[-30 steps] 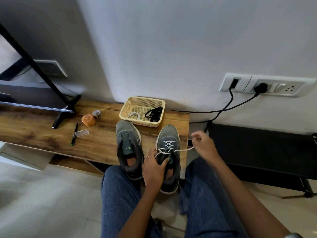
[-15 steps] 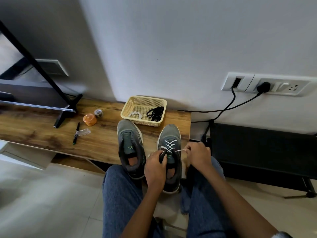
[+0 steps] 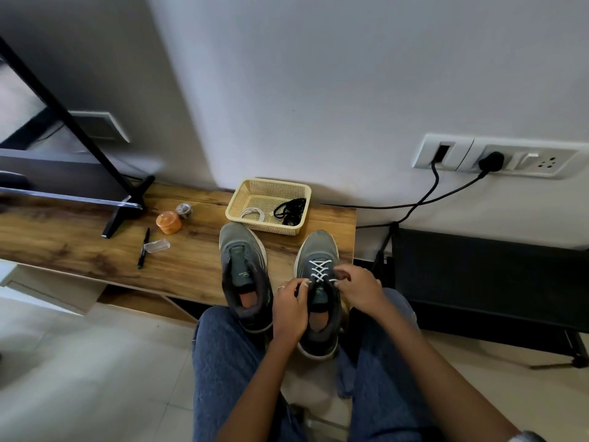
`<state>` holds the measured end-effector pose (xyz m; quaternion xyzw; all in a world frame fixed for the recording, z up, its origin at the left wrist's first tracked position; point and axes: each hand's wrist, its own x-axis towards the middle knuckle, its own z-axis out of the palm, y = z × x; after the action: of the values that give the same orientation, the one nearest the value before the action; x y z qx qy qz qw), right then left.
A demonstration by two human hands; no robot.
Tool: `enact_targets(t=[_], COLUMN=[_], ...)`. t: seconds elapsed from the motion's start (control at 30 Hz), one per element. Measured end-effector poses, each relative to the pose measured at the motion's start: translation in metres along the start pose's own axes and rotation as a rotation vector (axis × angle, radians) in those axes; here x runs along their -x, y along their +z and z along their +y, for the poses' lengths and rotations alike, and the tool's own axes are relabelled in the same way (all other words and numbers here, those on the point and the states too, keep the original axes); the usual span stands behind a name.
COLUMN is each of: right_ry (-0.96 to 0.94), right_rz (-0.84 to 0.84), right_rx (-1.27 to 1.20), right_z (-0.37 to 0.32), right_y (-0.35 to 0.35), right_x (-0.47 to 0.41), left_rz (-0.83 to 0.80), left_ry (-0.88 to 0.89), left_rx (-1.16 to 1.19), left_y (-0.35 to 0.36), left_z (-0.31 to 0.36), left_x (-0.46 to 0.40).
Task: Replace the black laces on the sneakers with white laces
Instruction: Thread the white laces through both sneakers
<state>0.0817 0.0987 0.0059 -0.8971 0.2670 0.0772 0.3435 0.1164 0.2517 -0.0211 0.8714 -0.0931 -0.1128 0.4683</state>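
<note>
Two knees in blue jeans (image 3: 223, 362) fill the near edge of the view, with both forearms reaching forward between them. Left hand (image 3: 291, 309) rests on the inner side of the right sneaker (image 3: 318, 301), fingers curled at the tongue; grip looks pinched on the white lace (image 3: 320, 271) at the top eyelet, though the exact contact is too small to confirm. Right hand (image 3: 358, 287) sits at the outer side of the same shoe, fingertips closed together on the lace at the upper eyelets. White lace is crossed through several rows on this sneaker. Heels of both shoes overhang the near edge of the wooden worktop (image 3: 79, 244). Left sneaker (image 3: 243, 275) stands just beside it, unlaced, tongue exposed.

Farther back, a cream plastic basket (image 3: 255, 194) sits touching the wall, holding a coiled second white lace (image 3: 251, 214) on its left and a bundle of black laces (image 3: 290, 210) on its right. To the left: a pen (image 3: 143, 248), a clear small case (image 3: 156, 246), an orange tub (image 3: 169, 222), a small roll (image 3: 184, 211).
</note>
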Motion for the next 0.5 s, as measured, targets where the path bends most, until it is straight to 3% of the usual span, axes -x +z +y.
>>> enact_targets(t=[0.5], right_ry=[0.044], right_rz=[0.195], right_rx=[0.151], right_z=[-0.009], right_y=[0.008], right_x=[0.005], left_rz=[0.060], left_ry=[-0.097], left_rx=[-0.144], left_y=[-0.005], left_z=[0.016], left_x=[-0.013])
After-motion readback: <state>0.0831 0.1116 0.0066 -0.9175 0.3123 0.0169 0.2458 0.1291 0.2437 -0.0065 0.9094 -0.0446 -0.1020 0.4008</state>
